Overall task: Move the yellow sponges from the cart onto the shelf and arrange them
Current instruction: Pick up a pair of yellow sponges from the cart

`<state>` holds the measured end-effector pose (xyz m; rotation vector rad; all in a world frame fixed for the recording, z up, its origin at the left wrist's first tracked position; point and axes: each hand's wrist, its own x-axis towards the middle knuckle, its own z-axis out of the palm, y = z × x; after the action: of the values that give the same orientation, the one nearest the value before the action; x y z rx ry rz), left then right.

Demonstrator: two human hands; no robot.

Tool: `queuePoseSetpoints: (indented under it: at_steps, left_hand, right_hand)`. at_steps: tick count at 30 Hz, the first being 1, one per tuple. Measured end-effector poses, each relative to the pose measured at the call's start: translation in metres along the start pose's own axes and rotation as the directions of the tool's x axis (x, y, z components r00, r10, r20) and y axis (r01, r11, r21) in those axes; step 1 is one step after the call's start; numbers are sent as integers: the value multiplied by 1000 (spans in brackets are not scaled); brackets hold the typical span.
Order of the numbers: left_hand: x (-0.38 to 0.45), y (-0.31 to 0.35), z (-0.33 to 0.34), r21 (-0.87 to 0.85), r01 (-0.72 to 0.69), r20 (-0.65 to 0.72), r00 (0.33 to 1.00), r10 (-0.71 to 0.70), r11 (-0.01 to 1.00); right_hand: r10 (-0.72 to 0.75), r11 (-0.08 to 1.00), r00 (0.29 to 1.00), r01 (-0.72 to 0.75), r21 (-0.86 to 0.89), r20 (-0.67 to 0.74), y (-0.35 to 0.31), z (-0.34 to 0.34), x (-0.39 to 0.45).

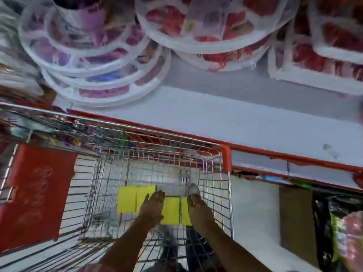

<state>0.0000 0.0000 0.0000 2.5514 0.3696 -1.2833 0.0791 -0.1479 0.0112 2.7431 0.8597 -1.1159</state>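
Several flat yellow sponges point(126, 199) lie on the floor of a wire shopping cart point(212, 173) with red corner trim. Both my arms reach down into the cart. My left hand point(153, 207) rests flat over the sponges near the middle, covering part of one sponge point(170, 210). My right hand point(198, 207) lies on the rightmost sponge point(184, 213), fingers stretched forward. Neither hand visibly grips a sponge. The white shelf point(225, 110) with a red front edge runs just beyond the cart.
Round white mesh-covered packs in purple point(94, 61) and red point(206, 26) are stacked at the back of the shelf. A red cart flap point(37, 195) stands at the left. A brown box point(296, 220) and bagged goods point(343, 228) sit at the right under the shelf.
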Motion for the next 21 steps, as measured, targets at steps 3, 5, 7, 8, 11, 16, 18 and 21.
queuePoseSetpoints:
  at_steps: [3, 5, 7, 8, 11, 16, 18, 21]
  left_hand:
    - [17, 6, 0, -22, 23, -38, 999, -24, 999]
    - [26, 11, -2, -50, 17, -46, 999, -19, 999]
    - [31, 16, 0, -34, 25, -23, 999, -26, 999]
    - [33, 17, 3, -15, 36, -8, 999, -36, 999]
    - [33, 18, 12, -20, 55, 31, 998, -55, 998]
    - [19, 19, 23, -215, 64, 36, 998, -58, 975]
    - [15, 17, 26, -311, 68, 12, 998, -68, 948]
    - [10, 15, 27, -380, 80, -10, 996, -91, 922]
  right_hand:
    - [-19, 1000, 999, 17, -25, -50, 5, 22, 27]
    - [-32, 993, 995, 21, -112, -97, 5, 19, 34]
    - [-59, 988, 994, 45, -150, -92, 10, 22, 41]
    - [-62, 988, 996, 53, -146, -63, 11, 22, 42]
    - [-84, 974, 996, 87, -209, 22, 10, 13, 38]
    - [-161, 946, 965, 210, -247, 205, 14, 9, 30]
    - [-171, 951, 962, 217, -221, 211, 14, 10, 29]
    - [-158, 963, 965, 198, -182, 211, 12, 8, 28]
